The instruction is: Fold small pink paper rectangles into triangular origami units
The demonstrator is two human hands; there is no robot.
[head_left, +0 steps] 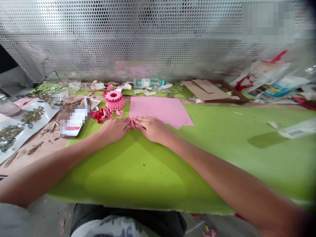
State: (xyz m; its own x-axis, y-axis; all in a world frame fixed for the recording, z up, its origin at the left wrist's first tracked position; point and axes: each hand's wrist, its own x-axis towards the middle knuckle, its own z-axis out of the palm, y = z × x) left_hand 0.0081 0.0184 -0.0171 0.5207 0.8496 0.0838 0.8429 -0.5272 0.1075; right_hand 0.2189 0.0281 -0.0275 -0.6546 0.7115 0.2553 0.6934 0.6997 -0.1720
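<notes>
Between my fingertips is a small folded piece of pink paper [132, 123], standing with a crease toward me. My left hand [116, 127] pinches it from the left and my right hand [151, 127] from the right. Both hands rest low over the green tabletop [148, 177]. Just behind them lie flat sheets of pink paper [158, 107]. Left of the sheets stands a round pink model of interlocked folded paper [115, 101], with a hole in its top. Red and pink folded paper triangles [101, 114] are heaped in front of it.
A phone [72, 121] lies at the left, near dried plant bits on a white sheet [45, 120]. A plastic bottle [148, 83] lies at the back before a perforated metal panel [148, 39]. Cardboard [204, 90] and plastic bags [276, 82] sit at the back right.
</notes>
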